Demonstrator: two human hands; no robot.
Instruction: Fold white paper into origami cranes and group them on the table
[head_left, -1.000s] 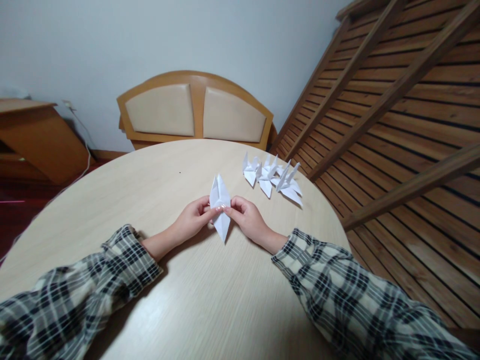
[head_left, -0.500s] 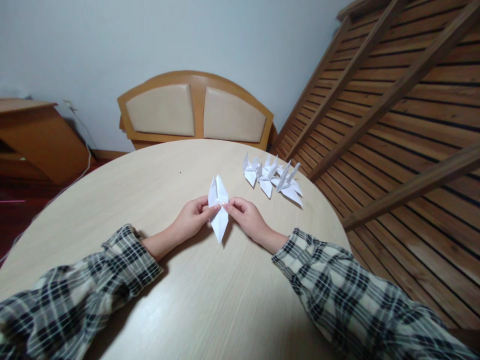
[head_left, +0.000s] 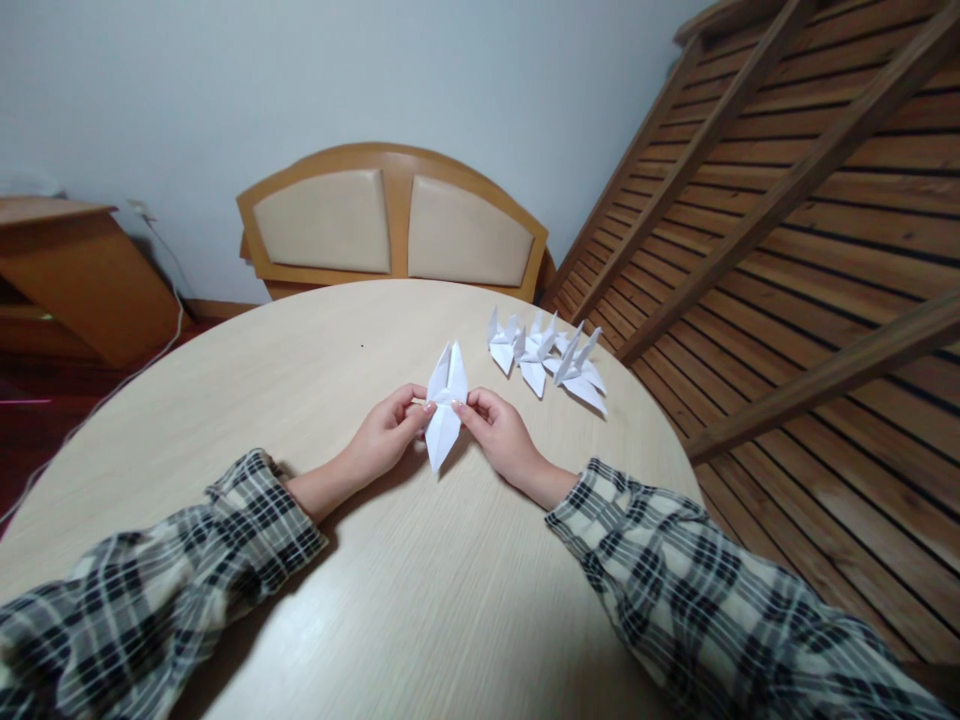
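A white folded paper piece (head_left: 445, 432), long and diamond-shaped with a split upper end, is held over the middle of the table. My left hand (head_left: 390, 430) pinches its left edge between thumb and fingers. On the opposite edge, my right hand (head_left: 501, 430) grips the paper, its thumb pressed on the front near the middle. The fingers behind the paper are partly hidden. Beyond my right hand stand several white paper cranes (head_left: 534, 362), grouped close together on the tabletop.
The round pale wooden table (head_left: 300, 350) fills the foreground. A wooden headboard (head_left: 397, 215) with two cream panels is behind it. Slatted wooden boards (head_left: 810, 220) lean along the right side. At far left are a brown cabinet (head_left: 82, 270) and a white cable (head_left: 178, 310).
The folded paper has shifted slightly right and away from me, and its lower tip now leans left. My left thumb has drawn back toward the paper's left edge. The cranes stay put.
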